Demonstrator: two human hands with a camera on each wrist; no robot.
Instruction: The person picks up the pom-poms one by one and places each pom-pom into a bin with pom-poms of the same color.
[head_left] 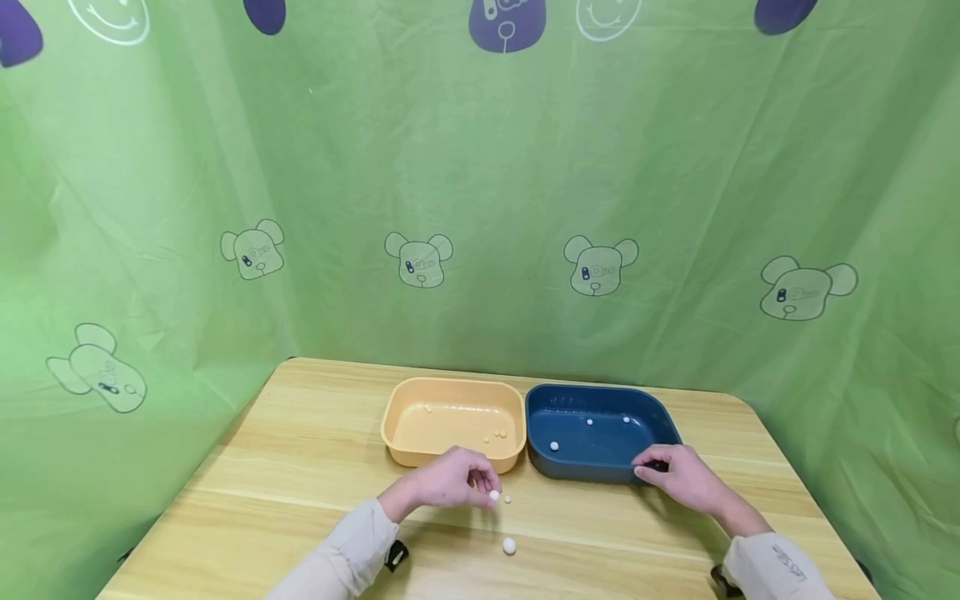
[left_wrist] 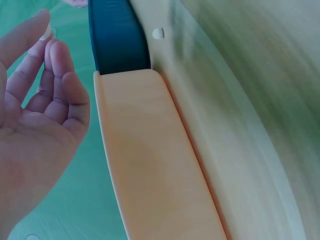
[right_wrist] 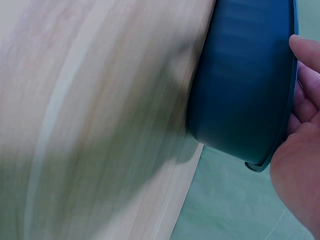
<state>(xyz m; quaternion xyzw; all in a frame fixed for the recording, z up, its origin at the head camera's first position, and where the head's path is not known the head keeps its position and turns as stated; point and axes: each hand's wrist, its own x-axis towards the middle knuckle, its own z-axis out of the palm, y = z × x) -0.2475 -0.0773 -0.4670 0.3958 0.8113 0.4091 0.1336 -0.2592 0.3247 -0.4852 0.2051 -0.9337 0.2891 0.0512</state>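
Observation:
My left hand [head_left: 457, 479] pinches a small white ball [head_left: 494, 496] between thumb and fingertips, just in front of the yellow-orange tub [head_left: 420, 458]. In the left wrist view that ball [left_wrist: 46, 33] is partly hidden by the thumb. My right hand [head_left: 686, 479] grips the near right rim of the dark blue tub [head_left: 585, 472]. Its thumb [right_wrist: 306, 50] touches the rim in the right wrist view, with the other fingers partly hidden behind it. Three white balls, one of them this ball [head_left: 554, 446], lie inside the blue tub. Several tiny pale balls [head_left: 497, 433] lie in the yellow-orange tub.
On the wooden table [head_left: 300, 467] lie a tiny pale ball [head_left: 507, 500] close to my left fingertips and a bigger white ball [head_left: 509, 546] nearer the front. Both tubs stand side by side toward the back edge. A green curtain [head_left: 480, 167] hangs behind.

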